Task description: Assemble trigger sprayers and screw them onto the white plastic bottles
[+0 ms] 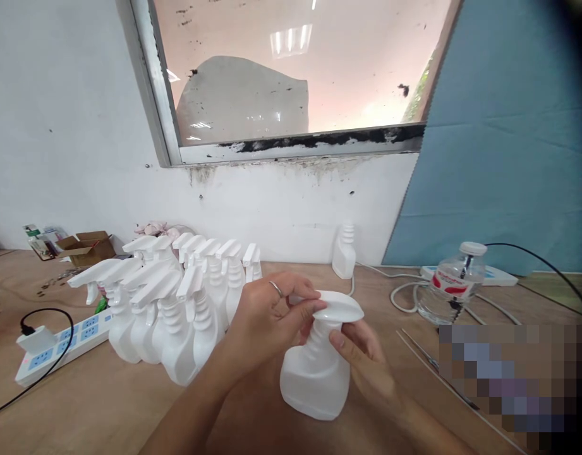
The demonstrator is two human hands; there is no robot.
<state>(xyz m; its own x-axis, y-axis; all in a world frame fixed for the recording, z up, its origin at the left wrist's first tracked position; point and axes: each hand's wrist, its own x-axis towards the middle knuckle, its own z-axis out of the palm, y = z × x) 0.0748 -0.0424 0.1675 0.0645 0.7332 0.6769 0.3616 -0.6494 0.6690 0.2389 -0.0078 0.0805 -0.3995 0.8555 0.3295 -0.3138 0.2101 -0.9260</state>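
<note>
A white spray bottle [314, 382] stands on the brown table in front of me, its spray head [340, 306] on top. My left hand [276, 313], with a ring on one finger, pinches the nozzle end of the head between thumb and fingertips. Around the bottle's neck, on the right, my right hand [369, 360] has its thumb in front and its fingers partly hidden behind. Several white spray bottles with heads [177, 328] are grouped to the left of my left hand.
A headless white bottle [344, 253] stands by the wall. Rightward are a clear water bottle [452, 284], cables and thin rods. On the left lie a power strip [66, 347] with a plugged-in adapter and a small cardboard box [88, 248].
</note>
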